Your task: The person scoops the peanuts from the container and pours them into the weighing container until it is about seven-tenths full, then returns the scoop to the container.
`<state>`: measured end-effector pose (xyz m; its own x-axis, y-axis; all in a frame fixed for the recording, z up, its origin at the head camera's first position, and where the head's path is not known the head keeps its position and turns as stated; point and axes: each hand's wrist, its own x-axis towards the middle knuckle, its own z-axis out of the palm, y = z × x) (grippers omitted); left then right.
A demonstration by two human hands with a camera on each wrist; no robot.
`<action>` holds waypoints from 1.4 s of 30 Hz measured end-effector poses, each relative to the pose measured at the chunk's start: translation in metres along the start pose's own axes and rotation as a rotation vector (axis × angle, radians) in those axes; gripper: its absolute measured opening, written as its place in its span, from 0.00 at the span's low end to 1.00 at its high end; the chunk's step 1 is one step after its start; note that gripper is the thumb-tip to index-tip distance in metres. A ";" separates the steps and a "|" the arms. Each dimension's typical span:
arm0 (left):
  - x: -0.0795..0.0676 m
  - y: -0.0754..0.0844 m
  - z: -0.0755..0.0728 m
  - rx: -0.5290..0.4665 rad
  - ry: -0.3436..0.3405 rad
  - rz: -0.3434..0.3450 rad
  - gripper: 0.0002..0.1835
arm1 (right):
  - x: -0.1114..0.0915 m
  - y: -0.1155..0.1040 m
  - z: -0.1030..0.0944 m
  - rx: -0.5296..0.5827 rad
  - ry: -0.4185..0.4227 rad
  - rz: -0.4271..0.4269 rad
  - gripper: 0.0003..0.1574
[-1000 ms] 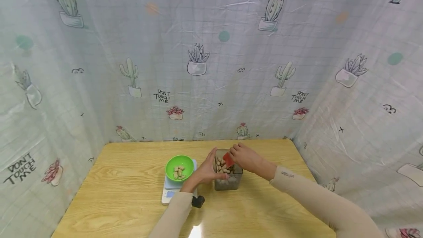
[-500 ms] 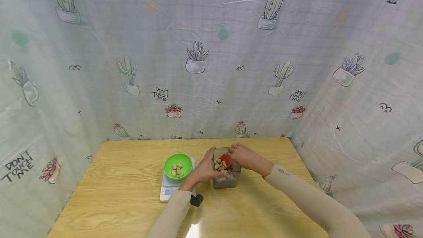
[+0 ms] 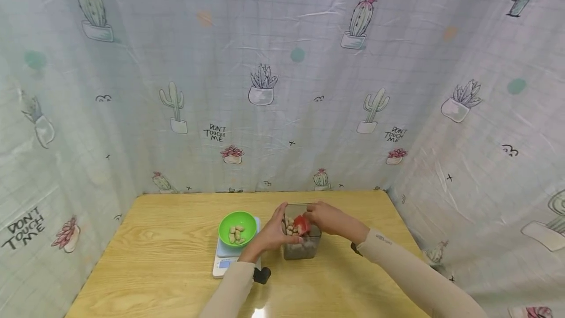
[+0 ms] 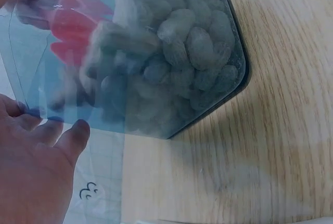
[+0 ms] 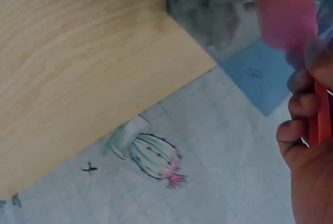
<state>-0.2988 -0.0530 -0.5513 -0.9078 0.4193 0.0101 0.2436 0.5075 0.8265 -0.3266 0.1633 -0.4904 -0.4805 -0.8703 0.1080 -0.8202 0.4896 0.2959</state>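
A clear, smoky square-sided container [image 3: 301,252] stands on the table, part filled with peanuts in their shells [image 4: 177,52]. My left hand [image 3: 272,233] grips its left side, fingers at the far corner and thumb along the near rim. Over its right side reaches my right hand [image 3: 332,219], holding a red scoop [image 3: 302,225] by the handle. In the right wrist view the fingers curl round that red handle [image 5: 320,112]. The scoop's head is inside the container, among the peanuts, with peanuts showing at its mouth.
Left of the container, a green bowl [image 3: 250,232] with several peanuts sits on a white kitchen scale [image 3: 219,270] with a small display. The wooden table [image 3: 163,259] ends at a cactus-print curtain [image 3: 282,161] behind and on both sides.
The scoop has moved lower and nearer the container's front, its head turning so that peanuts show at it. My left hand keeps its grip on the container. The head view has tilted slightly.
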 end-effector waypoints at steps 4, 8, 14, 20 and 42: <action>0.000 -0.001 -0.002 -0.025 0.013 -0.005 0.64 | 0.004 -0.002 -0.002 0.080 -0.001 0.002 0.02; 0.000 -0.004 0.001 -0.044 0.006 -0.004 0.64 | 0.000 -0.005 0.003 0.153 0.016 0.031 0.03; -0.002 -0.008 0.005 -0.045 -0.003 -0.011 0.64 | -0.013 -0.009 0.010 0.252 0.001 0.107 0.04; -0.003 -0.006 0.005 -0.039 -0.016 -0.026 0.63 | -0.018 -0.010 0.007 0.264 0.005 0.143 0.06; 0.001 0.000 0.001 0.009 -0.006 -0.037 0.62 | -0.048 0.003 0.015 0.563 0.111 0.298 0.14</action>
<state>-0.2994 -0.0518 -0.5522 -0.9143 0.4044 -0.0242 0.2125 0.5297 0.8211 -0.3105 0.2072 -0.5088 -0.7024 -0.6784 0.2153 -0.7085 0.6377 -0.3022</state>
